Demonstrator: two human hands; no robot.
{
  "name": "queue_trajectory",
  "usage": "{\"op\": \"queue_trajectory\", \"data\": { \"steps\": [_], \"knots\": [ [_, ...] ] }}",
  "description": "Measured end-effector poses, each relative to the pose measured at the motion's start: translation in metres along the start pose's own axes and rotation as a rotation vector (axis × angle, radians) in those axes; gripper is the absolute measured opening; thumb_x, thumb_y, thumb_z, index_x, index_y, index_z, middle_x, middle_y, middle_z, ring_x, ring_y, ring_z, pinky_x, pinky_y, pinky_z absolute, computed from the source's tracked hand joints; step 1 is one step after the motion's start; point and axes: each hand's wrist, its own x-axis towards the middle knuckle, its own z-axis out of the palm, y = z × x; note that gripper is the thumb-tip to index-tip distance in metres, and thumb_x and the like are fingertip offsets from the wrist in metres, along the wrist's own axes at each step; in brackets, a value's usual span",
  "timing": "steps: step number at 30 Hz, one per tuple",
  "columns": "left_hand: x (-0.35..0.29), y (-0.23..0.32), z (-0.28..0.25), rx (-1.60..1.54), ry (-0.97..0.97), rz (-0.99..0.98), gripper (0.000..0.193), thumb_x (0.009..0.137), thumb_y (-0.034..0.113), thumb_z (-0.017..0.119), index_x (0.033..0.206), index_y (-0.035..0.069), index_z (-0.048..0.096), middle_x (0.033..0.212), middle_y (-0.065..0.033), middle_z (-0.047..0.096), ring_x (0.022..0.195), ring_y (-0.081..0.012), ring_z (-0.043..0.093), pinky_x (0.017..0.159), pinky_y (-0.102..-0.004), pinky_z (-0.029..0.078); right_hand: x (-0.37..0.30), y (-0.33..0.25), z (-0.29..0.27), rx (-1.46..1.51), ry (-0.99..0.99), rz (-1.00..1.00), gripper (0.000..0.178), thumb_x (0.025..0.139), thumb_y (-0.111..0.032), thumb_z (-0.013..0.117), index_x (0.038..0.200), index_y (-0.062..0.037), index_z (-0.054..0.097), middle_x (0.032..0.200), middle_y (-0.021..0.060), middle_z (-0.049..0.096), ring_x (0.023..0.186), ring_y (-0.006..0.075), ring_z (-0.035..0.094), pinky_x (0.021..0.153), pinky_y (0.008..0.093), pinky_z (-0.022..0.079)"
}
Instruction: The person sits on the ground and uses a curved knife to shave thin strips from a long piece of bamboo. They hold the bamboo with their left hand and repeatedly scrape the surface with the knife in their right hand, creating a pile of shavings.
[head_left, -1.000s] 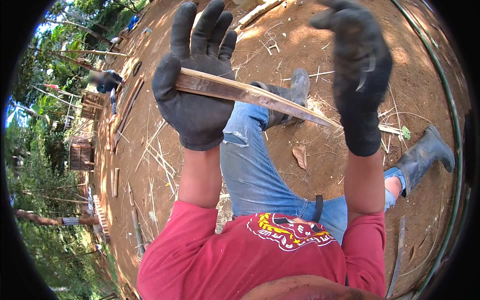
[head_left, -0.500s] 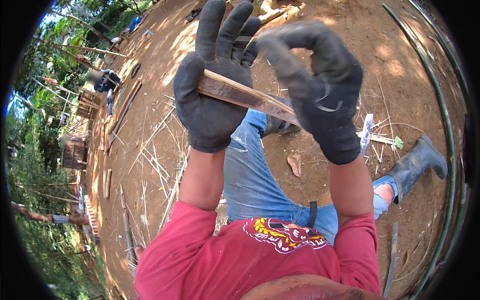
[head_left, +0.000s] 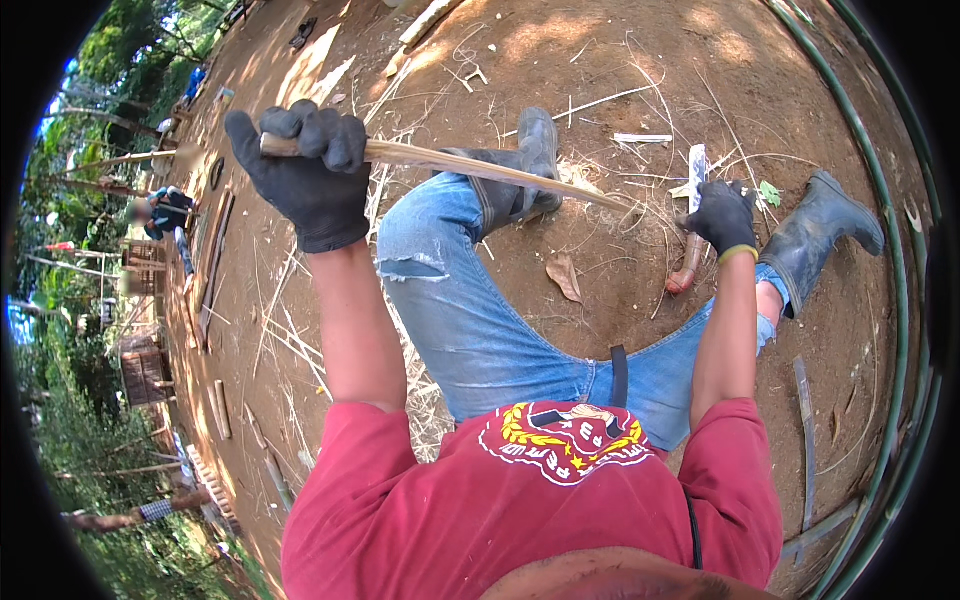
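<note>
bamboo strip (head_left: 480, 165) is held up over the left knee, left hand (head_left: 300, 175) fisted round its thick end; looks light, stiff, springy, likely splintery, so best gripped near the butt. right hand (head_left: 722, 215) closes on the knife (head_left: 692, 225) standing on the dirt.

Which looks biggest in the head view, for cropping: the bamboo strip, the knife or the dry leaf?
1. Bamboo strip, gripped by the left hand; nearness to the camera inflates it.
2. Knife, under the right hand, partly covered.
3. Dry leaf, clearly smallest.
</note>
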Motion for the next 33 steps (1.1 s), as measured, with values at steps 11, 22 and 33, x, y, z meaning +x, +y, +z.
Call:
{"op": "queue_trajectory", "data": {
  "steps": [11, 22, 33],
  "knots": [
    [0.016, -0.013, 0.012, -0.054, -0.277, -0.130, 0.053, 0.097, 0.030, 0.037, 0.048, 0.017, 0.052, 0.038, 0.0027, 0.045, 0.029, -0.0087, 0.038, 0.039, -0.0225, 0.029, -0.040, -0.101, 0.068, 0.654, 0.703, -0.614, 0.049, 0.076, -0.042, 0.077, 0.115, -0.0131, 0.065, 0.108, 0.0084, 0.067, 0.095, 0.0279, 0.064, 0.086, 0.0383, 0.050],
    [0.004, -0.012, 0.030, -0.069, -0.379, -0.209, 0.053, 0.097, 0.038, 0.040, 0.050, 0.018, 0.054, 0.039, 0.0039, 0.048, 0.030, -0.0080, 0.041, 0.041, -0.0219, 0.032, -0.042, -0.127, 0.081, 0.641, 0.829, -0.788, 0.027, 0.075, -0.021, 0.076, 0.101, -0.0143, 0.071, 0.096, 0.0029, 0.065, 0.089, 0.0231, 0.063, 0.077, 0.0375, 0.049],
    [-0.004, -0.023, 0.052, -0.084, -0.526, -0.195, 0.058, 0.099, 0.039, 0.039, 0.048, 0.017, 0.057, 0.038, 0.0026, 0.050, 0.030, -0.0091, 0.047, 0.036, -0.0219, 0.035, -0.048, -0.109, 0.065, 0.462, 0.911, -0.929, 0.021, 0.075, -0.018, 0.074, 0.094, -0.0116, 0.068, 0.092, 0.0015, 0.063, 0.085, 0.0209, 0.061, 0.076, 0.0366, 0.048]
  ]
}}
